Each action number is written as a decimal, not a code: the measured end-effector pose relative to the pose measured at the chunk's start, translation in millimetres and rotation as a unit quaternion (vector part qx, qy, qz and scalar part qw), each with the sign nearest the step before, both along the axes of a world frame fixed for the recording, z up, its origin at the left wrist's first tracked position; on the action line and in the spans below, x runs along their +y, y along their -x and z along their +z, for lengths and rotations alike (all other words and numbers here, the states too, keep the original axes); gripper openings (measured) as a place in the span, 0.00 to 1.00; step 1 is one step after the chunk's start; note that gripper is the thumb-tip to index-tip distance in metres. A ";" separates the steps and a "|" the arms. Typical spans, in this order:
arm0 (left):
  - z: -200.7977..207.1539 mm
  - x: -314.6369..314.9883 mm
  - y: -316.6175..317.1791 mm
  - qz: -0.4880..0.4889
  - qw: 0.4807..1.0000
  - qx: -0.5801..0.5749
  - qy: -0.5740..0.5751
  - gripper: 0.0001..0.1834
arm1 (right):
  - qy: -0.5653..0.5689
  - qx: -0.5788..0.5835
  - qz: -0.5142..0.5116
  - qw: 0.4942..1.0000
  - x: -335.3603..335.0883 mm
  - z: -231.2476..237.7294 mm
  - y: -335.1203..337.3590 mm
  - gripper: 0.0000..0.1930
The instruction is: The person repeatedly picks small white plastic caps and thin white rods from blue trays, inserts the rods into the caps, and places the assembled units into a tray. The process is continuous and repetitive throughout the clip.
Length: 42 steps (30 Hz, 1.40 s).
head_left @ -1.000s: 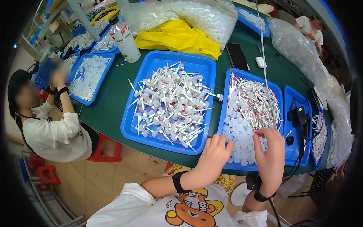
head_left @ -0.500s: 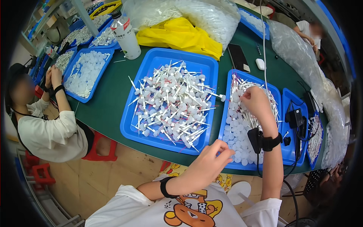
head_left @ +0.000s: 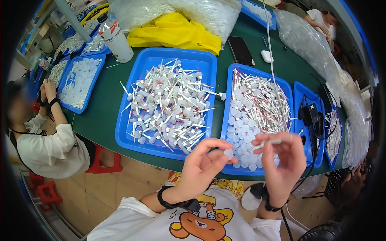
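My left hand (head_left: 201,162) pinches a small translucent white disc (head_left: 228,153) between thumb and fingers, over the near left corner of the right-hand blue tray (head_left: 237,171). Beside it, my right hand (head_left: 284,162) is raised above the same tray, holding a thin white stick-like piece (head_left: 274,141) crosswise in its fingertips. That piece is partly blurred by motion. In the tray, loose white discs (head_left: 242,134) lie at the near left and thin white sticks with red bits (head_left: 263,102) fill the far part.
A larger blue tray (head_left: 203,60) holds a heap of sticks with discs on them. Behind lie a yellow bag (head_left: 173,34), a bottle (head_left: 116,40), a black phone (head_left: 241,51) and a white case (head_left: 266,56). A cable (head_left: 270,48) crosses the right tray. A co-worker (head_left: 52,140) sits left.
My right hand has drawn back from the sticks toward me, with a stick-like piece in its fingers. My left hand has turned, so its disc now shows. The view has shifted slightly.
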<state>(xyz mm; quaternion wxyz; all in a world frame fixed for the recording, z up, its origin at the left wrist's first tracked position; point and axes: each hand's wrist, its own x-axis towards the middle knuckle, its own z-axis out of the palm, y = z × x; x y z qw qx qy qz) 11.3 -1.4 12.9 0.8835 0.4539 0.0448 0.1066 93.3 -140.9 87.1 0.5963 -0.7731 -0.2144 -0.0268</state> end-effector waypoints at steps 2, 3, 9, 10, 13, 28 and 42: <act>2.7 -0.1 0.6 -0.035 0.997 0.027 0.060 0.14 | -0.030 -0.017 0.034 0.999 -8.9 -10.3 12.5 0.12; 3.7 0.2 1.3 -0.046 0.995 0.033 0.086 0.14 | -0.021 -0.039 0.078 0.996 -17.0 -14.7 14.9 0.15; -2.9 2.7 5.2 -0.100 0.983 0.009 0.152 0.17 | -0.089 -0.185 0.161 0.965 -20.8 -31.1 18.9 0.23; -2.8 2.5 5.2 -0.103 0.982 0.005 0.157 0.17 | -0.092 -0.197 0.168 0.962 -20.8 -32.4 18.7 0.24; -6.2 1.7 5.0 -0.094 0.984 -0.035 0.146 0.19 | -0.095 -0.178 0.156 0.967 -21.9 -36.3 21.4 0.23; -7.0 4.5 3.9 -0.098 0.988 0.010 0.117 0.20 | -0.089 -0.203 0.091 0.971 -9.4 -51.6 24.8 0.12; -1.8 3.0 5.7 -0.085 0.992 0.031 0.091 0.21 | -0.111 -0.162 0.199 0.960 -16.1 -54.7 23.1 0.20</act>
